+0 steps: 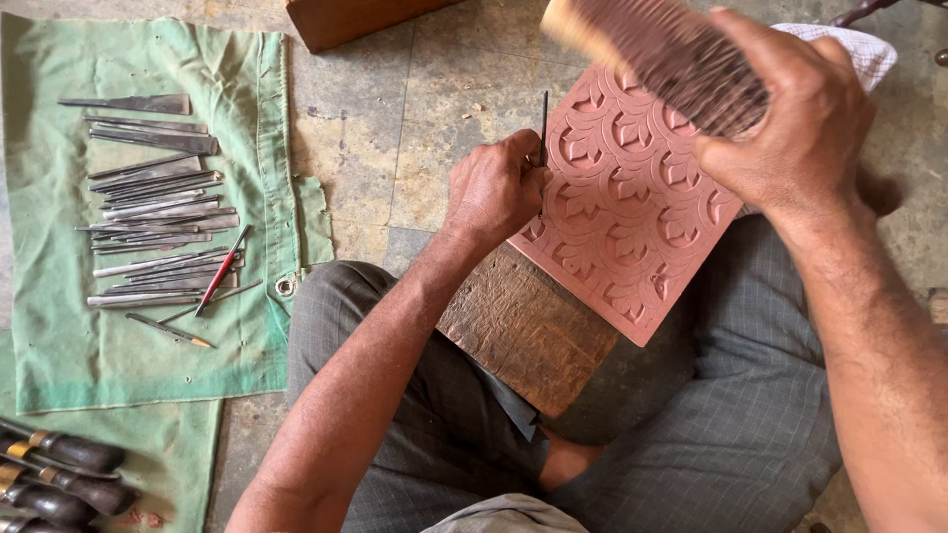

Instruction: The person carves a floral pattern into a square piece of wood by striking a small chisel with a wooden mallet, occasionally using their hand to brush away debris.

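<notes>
Here the left hand point(497, 188) pinches a thin dark chisel point(543, 126), held upright with its tip on the left edge of a reddish carved panel point(632, 197) patterned with leaf shapes. The right hand point(790, 109) is closed round a worn wooden mallet point(657, 54), blurred above the panel's upper part. The panel lies tilted on a rough wooden block point(523, 331) across the person's lap. Well to the left, on the stone floor point(434, 109), a green cloth point(148, 345) carries rows of metal carving tools point(153, 212).
</notes>
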